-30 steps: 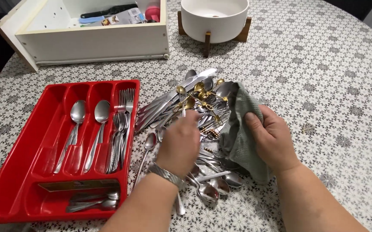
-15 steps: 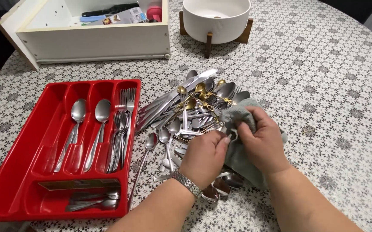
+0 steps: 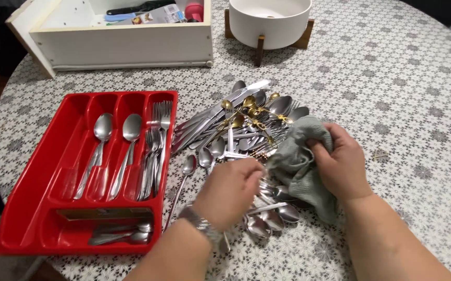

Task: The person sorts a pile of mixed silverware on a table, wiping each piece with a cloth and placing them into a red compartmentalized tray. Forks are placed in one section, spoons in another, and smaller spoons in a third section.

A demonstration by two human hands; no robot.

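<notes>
My right hand (image 3: 346,167) is closed on a bunched grey cloth (image 3: 297,162) that hangs over the right side of a pile of cutlery (image 3: 236,122). The pile is silver spoons, forks and knives, with a few gold-coloured pieces. My left hand (image 3: 229,190), a metal watch on its wrist, has its fingers pinched together right at the cloth's left edge. It seems to grip a piece of cutlery, mostly hidden by the fingers and blur. A red cutlery tray (image 3: 32,208) lies to the left, holding spoons and forks in separate slots.
A white drawer (image 3: 121,44) with a few items inside sits at the back left. A white bowl on a wooden stand (image 3: 269,23) is at the back centre. The round table (image 3: 407,78) has a lace-patterned cover.
My left hand went from the pile to the cloth, then drew back left and down. My right hand bunched the cloth tighter. The view shifted slightly.
</notes>
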